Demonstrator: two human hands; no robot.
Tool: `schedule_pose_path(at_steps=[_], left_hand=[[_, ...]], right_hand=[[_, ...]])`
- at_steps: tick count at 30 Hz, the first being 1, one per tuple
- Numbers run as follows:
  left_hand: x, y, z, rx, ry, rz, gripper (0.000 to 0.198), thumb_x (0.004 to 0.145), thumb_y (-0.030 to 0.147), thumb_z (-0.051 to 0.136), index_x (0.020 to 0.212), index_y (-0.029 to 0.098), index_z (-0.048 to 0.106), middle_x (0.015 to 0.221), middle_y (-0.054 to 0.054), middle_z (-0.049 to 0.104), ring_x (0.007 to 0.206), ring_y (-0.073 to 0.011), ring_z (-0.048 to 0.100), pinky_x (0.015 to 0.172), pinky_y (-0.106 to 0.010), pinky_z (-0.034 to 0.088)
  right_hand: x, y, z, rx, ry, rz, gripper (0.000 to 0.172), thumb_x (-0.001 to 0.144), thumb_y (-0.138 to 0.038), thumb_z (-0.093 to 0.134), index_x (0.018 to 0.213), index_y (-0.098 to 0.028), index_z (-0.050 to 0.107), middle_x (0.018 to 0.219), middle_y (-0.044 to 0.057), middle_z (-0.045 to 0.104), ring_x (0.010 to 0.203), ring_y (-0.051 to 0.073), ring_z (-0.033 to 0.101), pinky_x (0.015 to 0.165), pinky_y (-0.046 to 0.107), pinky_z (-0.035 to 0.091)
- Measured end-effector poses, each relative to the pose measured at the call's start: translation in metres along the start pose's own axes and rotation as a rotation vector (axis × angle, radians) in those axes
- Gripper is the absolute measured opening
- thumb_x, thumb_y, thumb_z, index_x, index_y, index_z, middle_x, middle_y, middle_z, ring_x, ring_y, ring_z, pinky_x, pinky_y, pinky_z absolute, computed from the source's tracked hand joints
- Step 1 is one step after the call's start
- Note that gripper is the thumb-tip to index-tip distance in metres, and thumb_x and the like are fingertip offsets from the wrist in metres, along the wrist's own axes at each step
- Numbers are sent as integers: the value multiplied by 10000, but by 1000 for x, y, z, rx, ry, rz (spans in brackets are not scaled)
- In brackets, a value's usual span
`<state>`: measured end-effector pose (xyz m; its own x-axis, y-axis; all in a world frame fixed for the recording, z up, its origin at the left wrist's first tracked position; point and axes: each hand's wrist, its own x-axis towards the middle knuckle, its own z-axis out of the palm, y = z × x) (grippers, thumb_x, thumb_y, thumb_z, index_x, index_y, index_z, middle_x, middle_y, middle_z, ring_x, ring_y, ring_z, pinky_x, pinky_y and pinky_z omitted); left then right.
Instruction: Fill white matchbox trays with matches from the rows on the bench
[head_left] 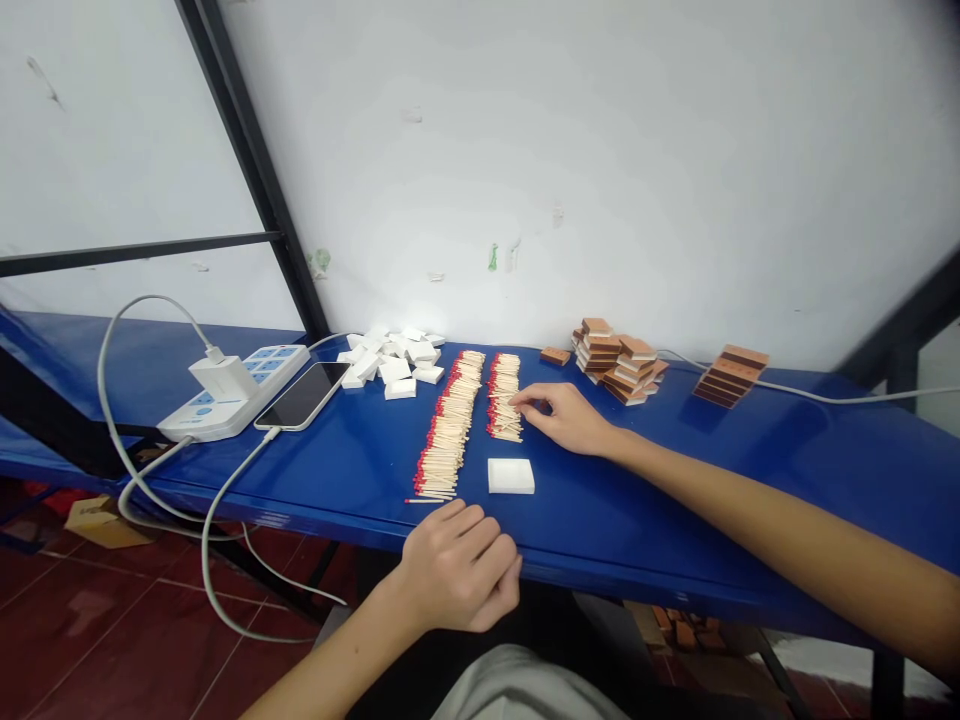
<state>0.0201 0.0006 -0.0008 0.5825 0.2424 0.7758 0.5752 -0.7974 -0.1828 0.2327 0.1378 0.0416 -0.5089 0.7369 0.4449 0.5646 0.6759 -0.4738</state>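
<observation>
Reaches the right hand (568, 416) forward over the table (750, 460) and touches the short row (504, 392) of matches with the fingertips. Finds this row just left of the hand, with its long axis running away from the body toward the wall and the single matches lying crosswise, red heads to the left. Holds the hand half open, palm down, fingers bent and drawn together at the near right edge of the row. Cannot tell whether any match is really pinched or only pressed.

Rests the left hand (459, 567) on the near edge of the table, curled into a loose fist with nothing visible inside. Leaves it well apart from the short row, so clearly the farther hand of the two.

Shows also a long row (448, 430) of matches, parallel and just left of the short one, and a white tray (511, 476) just in front of the short row, between both hands. Shows more trays (394, 362) heaped at the far left, brown sleeves (619, 365) stacked at the far right, and a phone (304, 395) beside a power strip (247, 385).
</observation>
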Motion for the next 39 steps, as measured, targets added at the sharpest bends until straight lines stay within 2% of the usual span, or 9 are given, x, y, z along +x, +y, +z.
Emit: schedule_pose_path(at_steps=[5, 14, 20, 28, 34, 36, 39], left_hand=[[0, 1, 0, -1, -4, -6, 236, 832, 148, 512, 600, 192, 514, 554, 10, 434, 549, -149, 367, 526, -314, 309], [0, 1, -1, -1, -2, -19, 232, 843, 147, 506, 618, 196, 534, 575, 1, 441, 563, -159, 374, 523, -317, 304], [2, 3, -2, -3, -44, -115, 109, 855, 183, 527, 845, 164, 634, 777, -59, 597, 695, -188, 488, 621, -324, 422], [1, 2, 0, -4, -56, -102, 97, 851, 178, 547, 906, 159, 626, 837, -69, 633, 717, -195, 525, 657, -327, 439], [1, 2, 1, -2, -63, -107, 103, 846, 172, 552, 920, 163, 624, 853, -72, 646, 729, -202, 529, 668, -336, 436], [1, 3, 0, -7, -68, -114, 105, 848, 173, 552, 924, 161, 624, 852, -71, 645, 726, -201, 524, 663, -337, 430], [4, 3, 0, -1, -66, -165, 128, 857, 188, 547, 950, 161, 630, 905, -83, 656, 781, -221, 542, 702, -360, 426]], right_hand=[[-6, 1, -1, 9, -3, -33, 238, 822, -113, 565, 971, -181, 738, 922, 39, 759, 790, 165, 676, 670, 275, 486], [-17, 0, 5, 17, 37, -157, 229, 778, -99, 623, 962, -192, 723, 834, 23, 747, 772, 167, 682, 737, 291, 511], [-19, 1, 8, -9, 2, -189, 174, 834, -115, 600, 941, -191, 715, 852, 40, 736, 788, 178, 656, 748, 314, 494], [-18, -5, 8, 28, 62, -138, 186, 816, -105, 612, 947, -197, 705, 840, 31, 726, 778, 169, 651, 727, 295, 493], [-21, -2, 14, 56, 49, -136, 166, 836, -143, 591, 960, -190, 691, 877, 57, 705, 799, 182, 627, 731, 305, 471], [-22, -3, 13, 17, 52, -151, 145, 850, -162, 593, 953, -184, 692, 829, 49, 684, 761, 173, 598, 715, 297, 436], [-22, -7, 13, -147, 83, -112, 93, 868, -236, 635, 897, -192, 711, 639, 0, 589, 663, 155, 513, 719, 308, 349]])
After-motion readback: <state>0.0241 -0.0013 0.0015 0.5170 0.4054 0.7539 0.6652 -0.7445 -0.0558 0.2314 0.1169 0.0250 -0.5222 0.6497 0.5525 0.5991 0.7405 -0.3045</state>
